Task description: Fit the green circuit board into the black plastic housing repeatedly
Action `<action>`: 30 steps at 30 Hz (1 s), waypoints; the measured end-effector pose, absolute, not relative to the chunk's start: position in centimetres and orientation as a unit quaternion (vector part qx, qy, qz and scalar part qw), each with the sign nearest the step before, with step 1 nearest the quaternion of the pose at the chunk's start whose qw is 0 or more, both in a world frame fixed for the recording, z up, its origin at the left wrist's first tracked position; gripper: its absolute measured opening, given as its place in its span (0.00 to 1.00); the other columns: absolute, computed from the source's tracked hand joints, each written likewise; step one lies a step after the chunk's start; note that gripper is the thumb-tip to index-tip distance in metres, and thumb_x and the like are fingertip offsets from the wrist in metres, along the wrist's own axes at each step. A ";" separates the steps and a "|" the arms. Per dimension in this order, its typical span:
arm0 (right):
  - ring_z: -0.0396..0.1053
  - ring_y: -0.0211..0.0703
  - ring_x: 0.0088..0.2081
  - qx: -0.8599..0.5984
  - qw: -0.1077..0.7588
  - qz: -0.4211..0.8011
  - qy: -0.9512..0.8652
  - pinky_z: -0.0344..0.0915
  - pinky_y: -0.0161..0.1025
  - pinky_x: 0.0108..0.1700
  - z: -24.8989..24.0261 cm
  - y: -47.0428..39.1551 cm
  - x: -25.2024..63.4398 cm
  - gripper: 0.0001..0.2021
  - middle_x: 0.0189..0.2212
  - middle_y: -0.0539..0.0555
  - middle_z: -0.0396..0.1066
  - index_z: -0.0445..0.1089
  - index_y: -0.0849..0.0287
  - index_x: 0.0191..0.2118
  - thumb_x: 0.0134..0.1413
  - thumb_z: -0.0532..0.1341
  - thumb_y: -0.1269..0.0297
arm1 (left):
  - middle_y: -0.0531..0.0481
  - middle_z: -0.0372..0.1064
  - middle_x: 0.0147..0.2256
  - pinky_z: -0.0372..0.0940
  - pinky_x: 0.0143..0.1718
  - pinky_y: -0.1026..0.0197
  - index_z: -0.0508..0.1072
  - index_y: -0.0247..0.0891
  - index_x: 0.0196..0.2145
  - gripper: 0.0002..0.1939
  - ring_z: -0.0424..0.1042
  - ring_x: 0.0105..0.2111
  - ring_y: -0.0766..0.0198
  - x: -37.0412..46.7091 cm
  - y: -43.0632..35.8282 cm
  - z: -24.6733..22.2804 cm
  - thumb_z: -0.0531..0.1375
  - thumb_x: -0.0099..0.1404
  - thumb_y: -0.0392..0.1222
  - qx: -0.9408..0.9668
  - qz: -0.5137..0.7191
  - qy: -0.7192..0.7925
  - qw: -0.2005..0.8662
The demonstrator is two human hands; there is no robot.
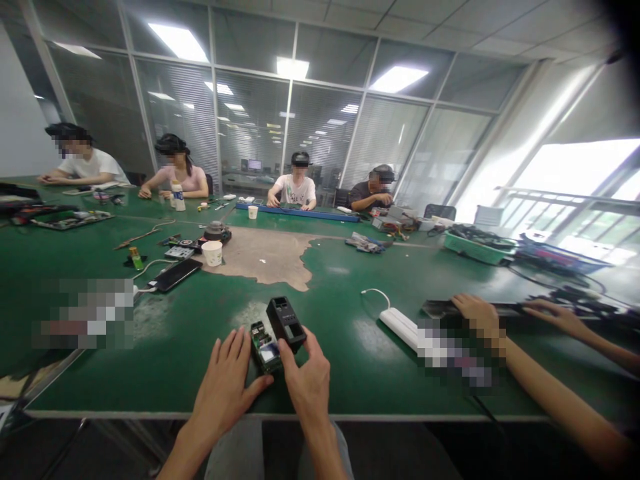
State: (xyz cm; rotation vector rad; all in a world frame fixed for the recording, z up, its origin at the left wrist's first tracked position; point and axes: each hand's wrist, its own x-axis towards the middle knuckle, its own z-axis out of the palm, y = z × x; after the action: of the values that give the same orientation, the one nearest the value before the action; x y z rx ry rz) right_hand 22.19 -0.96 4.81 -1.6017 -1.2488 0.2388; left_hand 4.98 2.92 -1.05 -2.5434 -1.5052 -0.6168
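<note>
Our right hand (306,373) grasps a black plastic housing (287,321), tilted above the worktop (345,380) near the middle of its front edge. Our left hand (227,373), fingers loosely extended, lies beside the green circuit board (265,348), its thumb at the board's near end. Farther off stands a paper cup (212,253).

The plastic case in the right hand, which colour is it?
The case is black, best seen in the head view.

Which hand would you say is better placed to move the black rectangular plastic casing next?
Probably the right hand: it grips the casing near its lower end, while the left hand rests with fingers extended beside the green circuit board.
</note>
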 end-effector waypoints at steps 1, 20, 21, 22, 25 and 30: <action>0.69 0.50 0.50 -0.678 0.513 0.087 -0.519 0.63 0.45 0.53 4.4 -0.8 22.7 0.22 0.48 0.59 0.72 0.68 0.60 0.53 0.56 0.59 0.53 | 0.38 0.48 0.66 0.45 0.64 0.39 0.52 0.34 0.65 0.43 0.48 0.65 0.46 5.0 2.9 -1.1 0.49 0.64 0.68 -0.840 -0.204 -0.499 0.059; 0.63 0.56 0.56 -0.720 0.423 0.003 -0.550 0.59 0.51 0.58 0.1 -0.1 24.5 0.27 0.51 0.67 0.69 0.66 0.67 0.55 0.55 0.60 0.53 | 0.39 0.47 0.66 0.44 0.64 0.39 0.51 0.35 0.66 0.43 0.48 0.65 0.46 5.1 3.2 -1.2 0.48 0.64 0.69 -0.840 -0.194 -0.505 0.046; 0.64 0.56 0.55 -0.718 0.426 0.013 -0.551 0.59 0.51 0.57 0.3 -0.2 24.5 0.25 0.50 0.66 0.70 0.68 0.66 0.54 0.55 0.59 0.53 | 0.39 0.47 0.66 0.44 0.64 0.39 0.51 0.35 0.66 0.43 0.48 0.65 0.46 5.1 3.1 -1.2 0.48 0.64 0.68 -0.840 -0.193 -0.504 0.046; 0.66 0.55 0.53 -0.716 0.433 0.024 -0.548 0.60 0.50 0.56 0.6 -0.3 24.4 0.24 0.49 0.65 0.71 0.69 0.64 0.53 0.56 0.59 0.53 | 0.39 0.47 0.66 0.44 0.64 0.39 0.51 0.36 0.66 0.43 0.48 0.65 0.46 5.1 3.1 -1.1 0.48 0.64 0.68 -0.841 -0.191 -0.504 0.046; 0.69 0.53 0.50 -0.713 0.469 0.072 -0.516 0.62 0.48 0.54 1.8 -0.6 24.1 0.24 0.48 0.63 0.72 0.69 0.63 0.52 0.56 0.59 0.52 | 0.39 0.47 0.66 0.45 0.63 0.38 0.52 0.36 0.66 0.42 0.49 0.65 0.45 5.1 3.0 -0.9 0.48 0.65 0.68 -0.841 -0.188 -0.505 0.045; 0.71 0.50 0.48 -0.679 0.517 0.140 -0.502 0.65 0.44 0.51 4.2 -1.1 22.8 0.23 0.46 0.59 0.74 0.69 0.59 0.52 0.55 0.59 0.51 | 0.38 0.49 0.65 0.46 0.63 0.38 0.53 0.35 0.65 0.41 0.50 0.64 0.45 5.2 2.8 -0.6 0.48 0.65 0.67 -0.840 -0.196 -0.503 0.051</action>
State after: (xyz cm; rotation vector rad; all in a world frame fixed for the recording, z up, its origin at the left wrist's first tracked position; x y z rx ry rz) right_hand 22.83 -1.14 4.24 -1.6311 -1.2047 0.3370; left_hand 5.16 2.80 -0.64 -2.5569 -1.5306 -0.5970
